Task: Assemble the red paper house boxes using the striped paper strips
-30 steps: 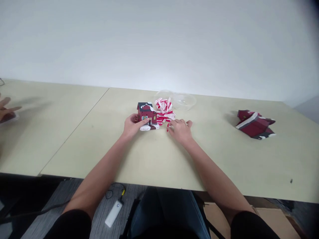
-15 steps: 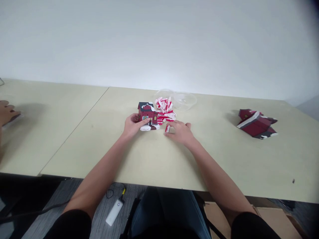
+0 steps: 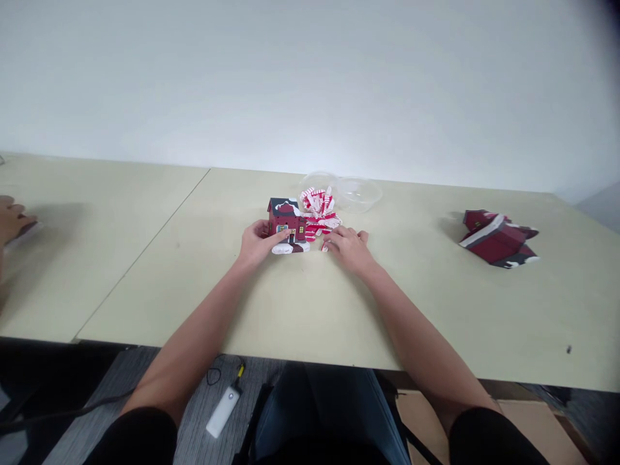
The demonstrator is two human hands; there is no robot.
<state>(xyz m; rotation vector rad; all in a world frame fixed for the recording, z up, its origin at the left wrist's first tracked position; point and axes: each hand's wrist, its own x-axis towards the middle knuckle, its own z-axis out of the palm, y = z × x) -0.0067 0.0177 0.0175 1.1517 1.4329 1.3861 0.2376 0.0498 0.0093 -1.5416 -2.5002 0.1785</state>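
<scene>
Upright on the table stands a small dark red model house with a dark snowy roof, yellow windows and a white base. My left hand grips its left side, the thumb lying across its front. To the right of the house, my right hand has its fingertips closed on a small red-and-white piece at the tabletop, which the fingers partly hide. Just behind lies a loose pile of red-and-white striped strips, close against the house's right side.
Two clear plastic bowl-like containers sit behind the pile. A second red model house lies tipped over at the right of the table. At the far left, another person's hand holds a dark object. A white power bank is below the table edge.
My right hand's fingers have drawn together on the small red-and-white piece, covering more of it. My left hand and the house stay in place.
</scene>
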